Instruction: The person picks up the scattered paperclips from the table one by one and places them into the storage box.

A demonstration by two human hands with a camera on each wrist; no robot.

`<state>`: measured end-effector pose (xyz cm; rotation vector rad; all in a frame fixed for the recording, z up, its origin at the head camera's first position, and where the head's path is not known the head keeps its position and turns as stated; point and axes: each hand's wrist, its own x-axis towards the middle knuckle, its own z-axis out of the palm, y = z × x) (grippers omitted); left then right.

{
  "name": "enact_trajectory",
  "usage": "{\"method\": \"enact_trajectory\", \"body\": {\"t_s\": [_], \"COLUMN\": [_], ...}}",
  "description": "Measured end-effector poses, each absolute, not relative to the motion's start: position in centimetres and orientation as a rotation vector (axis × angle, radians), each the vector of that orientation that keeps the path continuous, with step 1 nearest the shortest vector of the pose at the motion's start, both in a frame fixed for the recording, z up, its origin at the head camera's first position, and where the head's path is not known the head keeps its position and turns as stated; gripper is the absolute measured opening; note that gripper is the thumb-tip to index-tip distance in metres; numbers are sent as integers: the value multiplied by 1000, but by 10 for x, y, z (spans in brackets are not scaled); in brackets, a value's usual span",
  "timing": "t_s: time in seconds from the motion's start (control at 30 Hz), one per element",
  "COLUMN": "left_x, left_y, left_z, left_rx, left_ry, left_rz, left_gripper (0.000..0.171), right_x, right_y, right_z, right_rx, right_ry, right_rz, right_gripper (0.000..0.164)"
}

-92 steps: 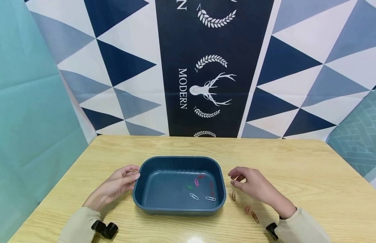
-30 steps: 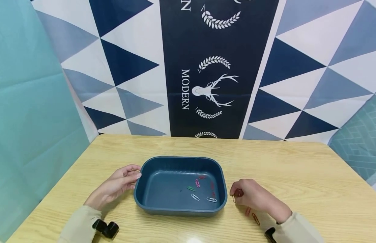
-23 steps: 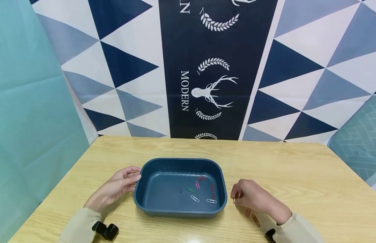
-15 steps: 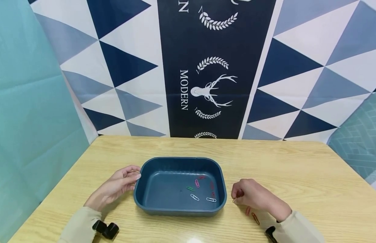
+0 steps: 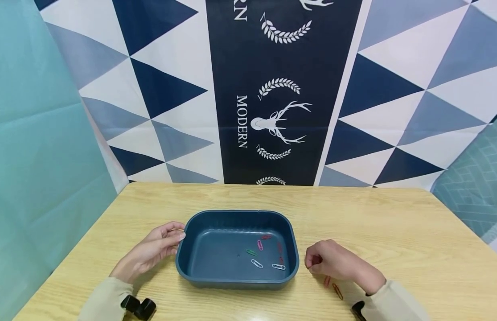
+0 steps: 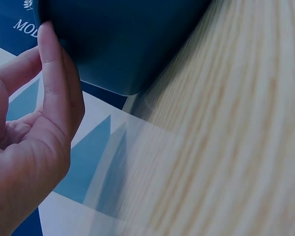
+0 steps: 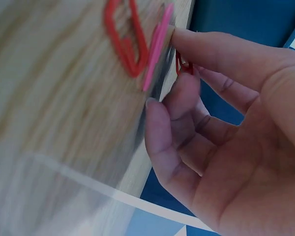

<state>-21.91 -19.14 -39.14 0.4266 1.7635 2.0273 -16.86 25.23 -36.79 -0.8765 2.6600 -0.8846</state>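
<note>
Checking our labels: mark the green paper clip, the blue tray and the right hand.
Green paper clip [image 5: 251,252]: head view, middle of its loops.
Blue tray [image 5: 214,261]: head view, bare inner floor.
Right hand [image 5: 331,258]: head view, back of the hand.

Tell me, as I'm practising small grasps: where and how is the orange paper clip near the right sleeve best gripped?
Probably pinch the orange paper clip across its near half, from above and the right: it lies flat and narrow on the table, with the pink paper clip left of its far end.
</note>
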Motion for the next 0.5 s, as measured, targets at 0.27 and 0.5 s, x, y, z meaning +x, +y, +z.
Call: {"method": "enact_trajectory", "body": {"t_s": [0.27, 0.5], "left_x": [-219, -217], "left_y": [-191, -190], "left_z": [-392, -391], "left_rx": [420, 409], "left_ry": [1772, 1765], "left_rz": [2033, 2033], "left_gripper": [14, 15], "right_x": [-167, -168], "right_y": [250, 252], "right_z": [-367, -367], "right_rx": [-870, -933], "right_ry": [2636, 2696], "right_rz": [-914, -830], "right_gripper": [23, 22]}}
